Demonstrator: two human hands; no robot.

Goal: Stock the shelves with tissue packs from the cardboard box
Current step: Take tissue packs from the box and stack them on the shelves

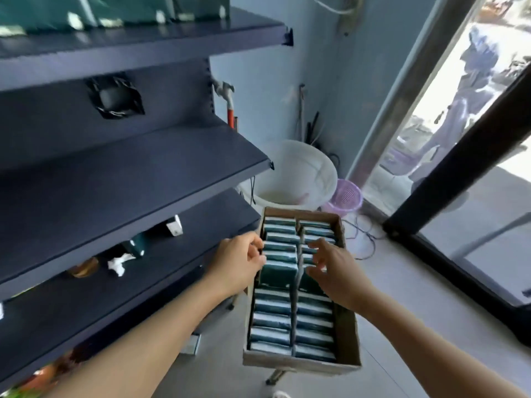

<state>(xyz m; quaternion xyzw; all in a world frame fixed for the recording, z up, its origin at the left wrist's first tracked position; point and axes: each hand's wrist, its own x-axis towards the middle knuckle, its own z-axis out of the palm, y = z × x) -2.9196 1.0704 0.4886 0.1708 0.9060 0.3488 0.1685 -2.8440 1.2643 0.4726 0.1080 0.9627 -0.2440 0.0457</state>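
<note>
**Inspector:** Start with what is nearest.

**Assistant:** A cardboard box [347, 334] sits low at centre, raised off the floor on a stand I can only partly see. It holds teal-and-white packs [271, 320] on edge in two columns, with a divider running between them.

**Inspector:** Hands?

**Assistant:** Both reach over the middle of the box. The left hand [235, 261] is at the box's left wall, fingers curled over the left column; its grip is drawn together, but whether it is clamped on a pack I cannot tell (the fingertips are blurred and partly hidden). The right hand [334, 267] hovers over the right column, grip apart, fingers spread and bent, holding nothing that shows.

**Inspector:** One pack in the left column stands out?

**Assistant:** Yes, a tilted pack [278, 273] leans just beside the left hand, its broad teal face showing.

**Inspector:** Further off.

**Assistant:** Dark shelves [138, 156] run along the left. The lower one carries a few small items, a white crumpled piece [119, 262] among them. The top shelf bears teal packages [115, 10], blurred. Beyond the box stand a white bucket [301, 173] and a small purple basket [346, 196], near a glass door [431, 124].
</note>
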